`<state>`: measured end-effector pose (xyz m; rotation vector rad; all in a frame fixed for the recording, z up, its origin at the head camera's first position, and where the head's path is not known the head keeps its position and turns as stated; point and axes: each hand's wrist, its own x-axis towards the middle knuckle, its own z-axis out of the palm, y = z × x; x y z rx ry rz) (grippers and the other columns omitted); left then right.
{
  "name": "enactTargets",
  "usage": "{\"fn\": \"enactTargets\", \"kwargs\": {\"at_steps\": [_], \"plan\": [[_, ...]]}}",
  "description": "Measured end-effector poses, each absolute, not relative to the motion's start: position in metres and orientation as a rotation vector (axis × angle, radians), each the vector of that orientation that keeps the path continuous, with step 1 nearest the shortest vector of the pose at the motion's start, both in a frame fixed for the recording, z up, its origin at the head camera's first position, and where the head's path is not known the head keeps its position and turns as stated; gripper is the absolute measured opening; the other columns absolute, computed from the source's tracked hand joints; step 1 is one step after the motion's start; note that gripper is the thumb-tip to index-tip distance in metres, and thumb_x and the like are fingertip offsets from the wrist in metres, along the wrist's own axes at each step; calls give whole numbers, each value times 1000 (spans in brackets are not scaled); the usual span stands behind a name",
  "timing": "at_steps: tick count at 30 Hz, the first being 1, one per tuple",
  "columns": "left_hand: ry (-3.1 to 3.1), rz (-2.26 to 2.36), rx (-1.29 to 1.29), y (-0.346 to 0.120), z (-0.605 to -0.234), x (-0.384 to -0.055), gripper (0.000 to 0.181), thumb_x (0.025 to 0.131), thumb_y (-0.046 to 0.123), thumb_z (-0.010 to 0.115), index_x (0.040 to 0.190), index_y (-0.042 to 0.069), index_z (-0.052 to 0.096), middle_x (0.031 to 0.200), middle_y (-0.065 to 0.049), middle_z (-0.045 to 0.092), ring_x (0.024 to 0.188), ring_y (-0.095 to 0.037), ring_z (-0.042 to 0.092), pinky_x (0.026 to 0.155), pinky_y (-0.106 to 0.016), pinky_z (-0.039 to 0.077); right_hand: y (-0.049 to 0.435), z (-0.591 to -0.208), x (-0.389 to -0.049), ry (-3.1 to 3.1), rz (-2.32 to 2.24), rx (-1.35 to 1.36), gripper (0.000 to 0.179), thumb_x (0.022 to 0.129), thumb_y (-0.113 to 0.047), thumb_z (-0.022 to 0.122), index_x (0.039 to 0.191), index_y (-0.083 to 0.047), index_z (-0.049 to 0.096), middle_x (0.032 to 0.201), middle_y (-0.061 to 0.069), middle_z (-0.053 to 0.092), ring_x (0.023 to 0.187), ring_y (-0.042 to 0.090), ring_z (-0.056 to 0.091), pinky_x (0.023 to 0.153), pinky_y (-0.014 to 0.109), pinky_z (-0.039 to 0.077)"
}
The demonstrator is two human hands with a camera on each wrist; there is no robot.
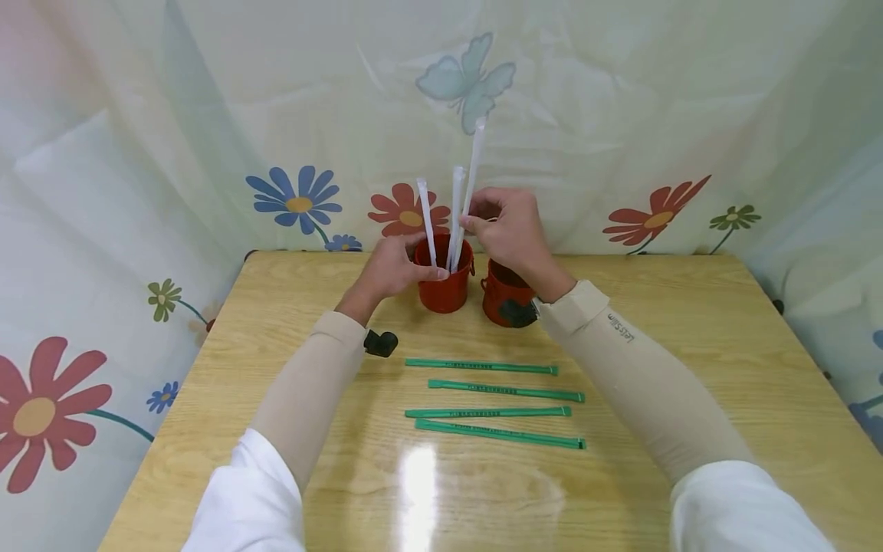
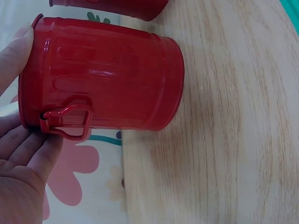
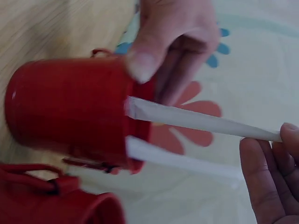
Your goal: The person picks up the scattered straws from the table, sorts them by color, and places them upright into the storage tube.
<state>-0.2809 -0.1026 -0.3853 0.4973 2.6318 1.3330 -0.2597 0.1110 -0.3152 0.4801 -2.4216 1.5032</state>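
My left hand [image 1: 393, 267] grips the rim of a small red metal bucket [image 1: 443, 296], thumb on the near side and fingers behind. The bucket stands upright, and its looped side handle [image 2: 70, 122] shows in the left wrist view. With thumb and fingertips, my right hand [image 1: 513, 230] pinches a white paper-wrapped straw [image 1: 473, 161] partway along. Its lower end is at the bucket's mouth; the right wrist view shows that end of the straw [image 3: 201, 120] by the rim. Two more white wrapped straws, a left one [image 1: 426, 218] and a middle one [image 1: 456, 203], lean in the bucket.
A second red bucket [image 1: 493, 300] stands just right of the first, partly behind my right wrist. Several green wrapped straws [image 1: 493, 391] lie crosswise on the wooden table [image 1: 345, 491]. A flower-printed curtain [image 1: 586, 92] hangs behind the table's far edge.
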Motion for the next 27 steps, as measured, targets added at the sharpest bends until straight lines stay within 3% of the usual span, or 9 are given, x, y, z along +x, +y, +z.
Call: {"fn": "enactTargets", "kwargs": {"at_steps": [12,18,27], "plan": [[2602,1362,474,-102,-383,-282,73,85,34,88,149,15,59,133,-11,72,120,-29,65,106,-45,57,108,-332,-272,-2577,1359,373,14,92,-5,71,104,3,73,95,20,75,87,31,73,84,41,62],[2622,1369,488,-103,-384,-279,73,84,34,89,148,15,60,129,-6,74,121,-32,65,105,-45,56,107,-336,-270,-2615,1337,339,16,91,-6,72,105,2,73,95,21,76,89,32,73,87,45,62],[2588,1401,490,-101,-383,-281,76,83,32,89,150,16,58,128,-7,73,124,-37,64,102,-46,57,108,-337,-270,-2647,1245,320,19,89,-6,73,106,2,74,92,20,78,84,31,73,80,44,61]]}}
